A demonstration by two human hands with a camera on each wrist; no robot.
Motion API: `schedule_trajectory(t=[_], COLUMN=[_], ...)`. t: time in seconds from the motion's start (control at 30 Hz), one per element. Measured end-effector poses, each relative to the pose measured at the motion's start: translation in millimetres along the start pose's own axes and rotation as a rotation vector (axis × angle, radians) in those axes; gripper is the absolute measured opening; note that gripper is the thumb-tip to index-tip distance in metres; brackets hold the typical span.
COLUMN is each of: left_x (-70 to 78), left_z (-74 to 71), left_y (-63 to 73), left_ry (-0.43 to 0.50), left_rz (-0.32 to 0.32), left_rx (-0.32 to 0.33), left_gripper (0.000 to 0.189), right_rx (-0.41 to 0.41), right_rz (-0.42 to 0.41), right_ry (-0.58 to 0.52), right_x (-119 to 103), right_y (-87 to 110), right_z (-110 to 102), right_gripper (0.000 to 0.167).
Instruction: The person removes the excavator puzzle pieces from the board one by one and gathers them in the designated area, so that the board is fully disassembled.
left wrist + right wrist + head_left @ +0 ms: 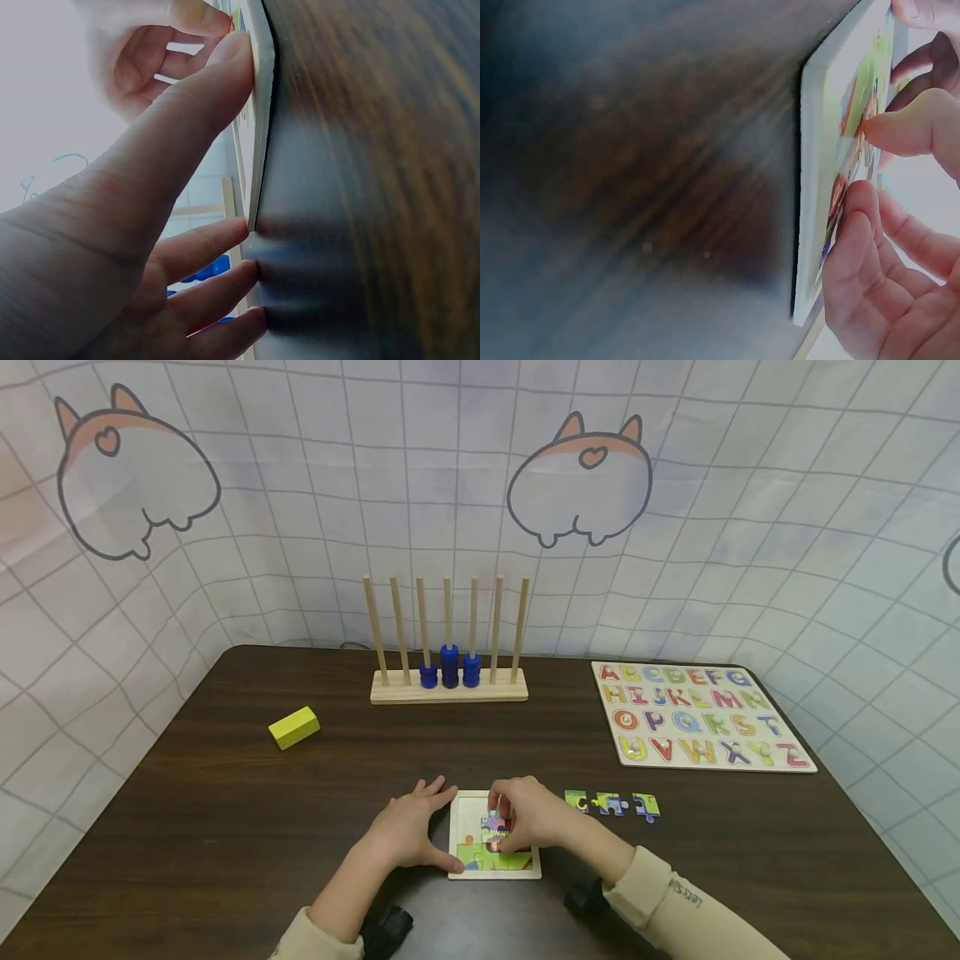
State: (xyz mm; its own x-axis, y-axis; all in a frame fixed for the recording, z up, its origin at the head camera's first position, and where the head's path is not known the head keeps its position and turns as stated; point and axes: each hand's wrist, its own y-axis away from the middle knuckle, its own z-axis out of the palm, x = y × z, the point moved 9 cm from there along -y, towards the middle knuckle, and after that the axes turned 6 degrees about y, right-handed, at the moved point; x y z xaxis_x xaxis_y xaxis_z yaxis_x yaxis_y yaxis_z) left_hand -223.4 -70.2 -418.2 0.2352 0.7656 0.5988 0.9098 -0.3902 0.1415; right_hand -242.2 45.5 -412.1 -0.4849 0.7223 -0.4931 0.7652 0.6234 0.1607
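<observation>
A person's two bare hands work at a square wooden puzzle tray [495, 876], lying flat on a dark wooden table [225, 827], directly in front of them. Its sides look about equal, so no long axis stands out; its edges run nearly parallel with the table's back edge, and green fitted pieces [516, 862] line the side nearest the person. The left hand [408, 827] is spread along the left side, thumb at the near corner, index finger by the far one. The right hand [531, 814] bends over the pieces, thumb and fingertips apart on the picture, hiding its right part; whether a piece is pinched between them cannot be told. Just right of the tray, three loose pieces [610, 803] lie in a row, the nearest partly behind the right forearm. Farther back are a yellow block [294, 727] at left, a peg rack [450, 694] with blue beads [449, 668] at centre, and an alphabet board [678, 765] at right.
</observation>
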Motion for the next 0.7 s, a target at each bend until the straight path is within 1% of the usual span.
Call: schedule_trajectory(t=[0.27, 0.47, 0.7], left_x=[0.5, 0.0, -1.6], left_z=[0.7, 1.4, 0.8], left_y=[-0.8, -1.4, -1.4], left_ry=[0.000, -0.001, 0.000], left_rz=[-0.001, 0.000, -0.002], left_rx=[0.000, 0.000, -0.002], left_gripper=[0.097, 0.097, 0.097], right_rx=[0.003, 0.013, 0.028], right_rz=[-0.013, -0.016, -0.046], right_ry=[0.049, 0.018, -0.029], right_x=[0.0, 0.0, 0.6], right_y=[-1.3, 0.1, 3.7], right_z=[0.7, -1.2, -2.3], right_gripper=[0.038, 0.038, 0.037])
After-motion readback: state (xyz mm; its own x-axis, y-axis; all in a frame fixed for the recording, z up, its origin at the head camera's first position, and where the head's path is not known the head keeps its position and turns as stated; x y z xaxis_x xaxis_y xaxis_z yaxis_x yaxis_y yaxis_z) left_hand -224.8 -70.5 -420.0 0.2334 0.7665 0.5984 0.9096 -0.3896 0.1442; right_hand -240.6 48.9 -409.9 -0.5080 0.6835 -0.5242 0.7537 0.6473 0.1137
